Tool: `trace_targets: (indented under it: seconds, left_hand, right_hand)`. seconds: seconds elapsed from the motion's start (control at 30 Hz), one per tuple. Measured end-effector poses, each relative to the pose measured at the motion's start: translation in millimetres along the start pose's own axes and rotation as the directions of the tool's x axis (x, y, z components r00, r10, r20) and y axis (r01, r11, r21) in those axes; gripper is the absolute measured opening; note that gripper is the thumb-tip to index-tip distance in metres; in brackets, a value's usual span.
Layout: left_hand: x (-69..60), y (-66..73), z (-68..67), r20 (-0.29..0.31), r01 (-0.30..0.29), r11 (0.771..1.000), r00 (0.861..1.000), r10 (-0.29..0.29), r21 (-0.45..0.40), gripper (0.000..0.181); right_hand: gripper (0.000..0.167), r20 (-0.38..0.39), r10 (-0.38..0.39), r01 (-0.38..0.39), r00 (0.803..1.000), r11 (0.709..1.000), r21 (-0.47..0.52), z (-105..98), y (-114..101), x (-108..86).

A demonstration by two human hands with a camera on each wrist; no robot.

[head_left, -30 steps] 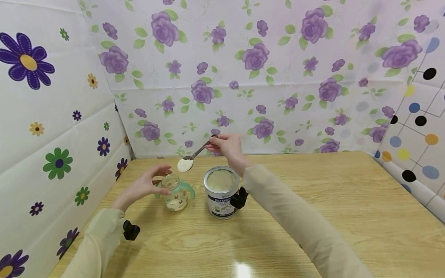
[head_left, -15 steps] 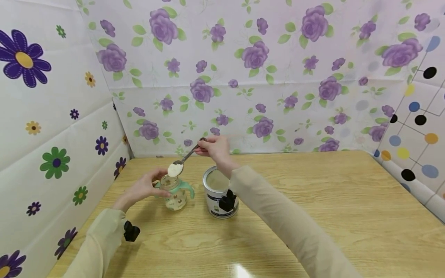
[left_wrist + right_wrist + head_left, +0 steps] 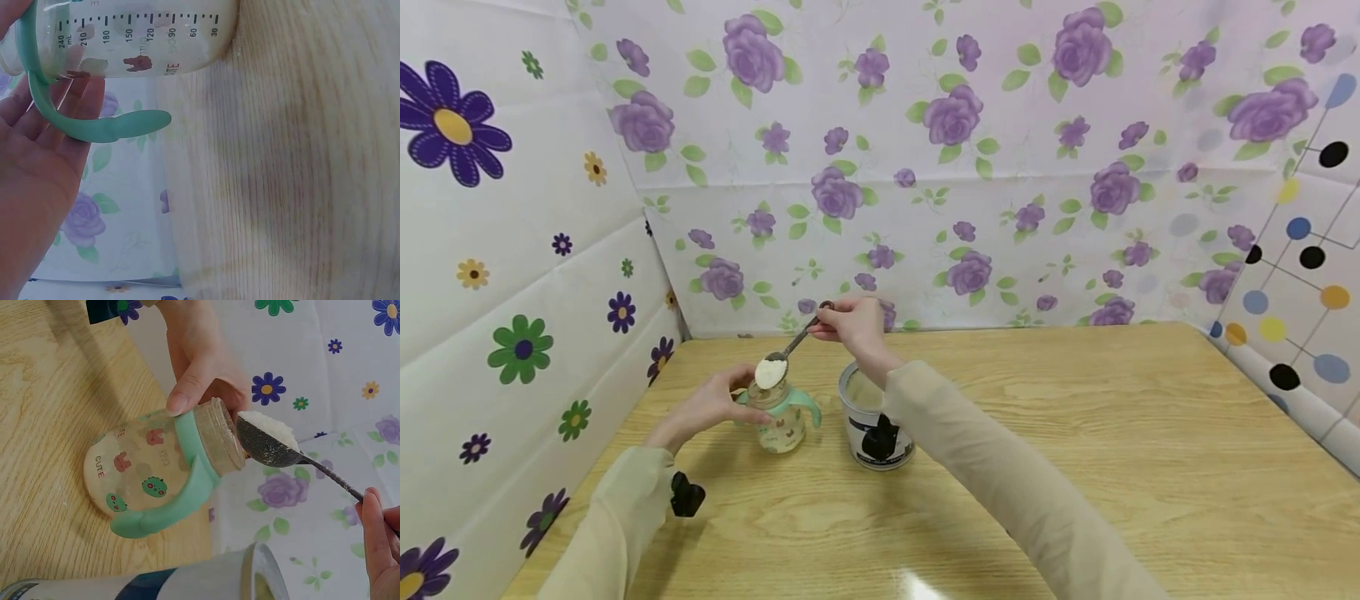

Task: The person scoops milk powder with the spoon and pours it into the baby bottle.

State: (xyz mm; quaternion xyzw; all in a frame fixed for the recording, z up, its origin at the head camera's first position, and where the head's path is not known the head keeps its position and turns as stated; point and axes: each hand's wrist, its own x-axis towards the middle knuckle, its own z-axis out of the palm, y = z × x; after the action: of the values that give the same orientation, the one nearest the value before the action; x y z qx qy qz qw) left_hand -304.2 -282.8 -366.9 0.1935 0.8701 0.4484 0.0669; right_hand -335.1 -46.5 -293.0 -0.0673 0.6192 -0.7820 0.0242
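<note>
In the head view a clear baby bottle (image 3: 781, 434) with mint-green handles stands upright on the table, left of the middle. My left hand (image 3: 718, 402) grips it near the neck, thumb in front and fingers behind. My right hand (image 3: 856, 330) pinches the dark handle of a spoon (image 3: 797, 340). White powder (image 3: 270, 428) is heaped in the spoon's bowl, which is right over the bottle's open mouth (image 3: 230, 434). Printed animals and a scale in millilitres mark the bottle's side. An open tin of powder (image 3: 859, 433) stands right of the bottle, partly hidden by my right wrist.
A wood-grain table (image 3: 1075, 433) carries these things. Flower-printed sheets hang behind (image 3: 955, 192) and along the left side (image 3: 535, 275); a dotted sheet (image 3: 1300, 283) borders the right. A black wrist camera (image 3: 880, 437) sits close in front of the tin.
The right hand has moved left and slightly down with the loaded spoon, from between tin and bottle to over the bottle's mouth. The left hand has closed in a little on the bottle.
</note>
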Motion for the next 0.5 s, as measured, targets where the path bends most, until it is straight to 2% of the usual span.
trace_targets:
  seconds: [0.23, 0.5]
  left_hand:
    - [1.7, -0.1, 1.2, 0.004, 0.0, 1.0, 1.0, 0.0, -0.002, 0.062]
    - [-1.8, 3.5, 0.3, 0.007, -0.002, 1.0, 1.0, 0.002, -0.02, 0.057]
  right_hand:
    - [0.013, 0.004, -0.033, 0.033, 0.999, 0.998, -0.053, 7, 3, -2.7]
    - [0.01, 0.059, -0.112, 0.119, 0.992, 0.984, -0.134, 14, 7, -6.4]
